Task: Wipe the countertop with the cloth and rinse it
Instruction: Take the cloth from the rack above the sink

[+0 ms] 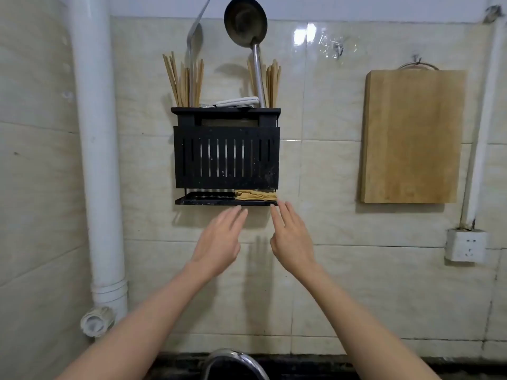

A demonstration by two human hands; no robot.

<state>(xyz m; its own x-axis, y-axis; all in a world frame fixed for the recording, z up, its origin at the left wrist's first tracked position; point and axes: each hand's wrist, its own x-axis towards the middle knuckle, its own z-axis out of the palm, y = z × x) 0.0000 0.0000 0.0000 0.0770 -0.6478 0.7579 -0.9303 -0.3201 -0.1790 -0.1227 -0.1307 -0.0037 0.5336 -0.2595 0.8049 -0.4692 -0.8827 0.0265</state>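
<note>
Landmark: black utensil rack [227, 157] fixed to the tiled wall [315, 187]; all places below are given from it.
Cloth: a folded tan cloth [255, 195] lies on the rack's bottom shelf [205, 201], at that shelf's right end, under the slatted box.
Left hand: the left hand [220, 241] is raised just below the rack's shelf, fingers straight and close together, tips near the shelf's front edge about midway along; its grip is wide and holds nothing.
Right hand: the right hand [292, 239] is just below the rack's lower right corner, fingers straight and slightly spread, one fingertip at or touching the shelf edge right under the cloth; its grip is wide and holds nothing.
In the rack's top: chopsticks [182, 80] at the left and right ends, a spatula [193, 37] at the left, a ladle [247, 26] at the right, bowl upward.
Right of the rack: a wooden cutting board [411, 135] hangs on the wall; lower still, a white socket [465, 245].
Left of the rack: a white pipe [96, 133] runs down the wall.
Below the rack: a chrome faucet [236, 363] at the bottom edge, in front of a dark tabletop [356, 364] strip.
</note>
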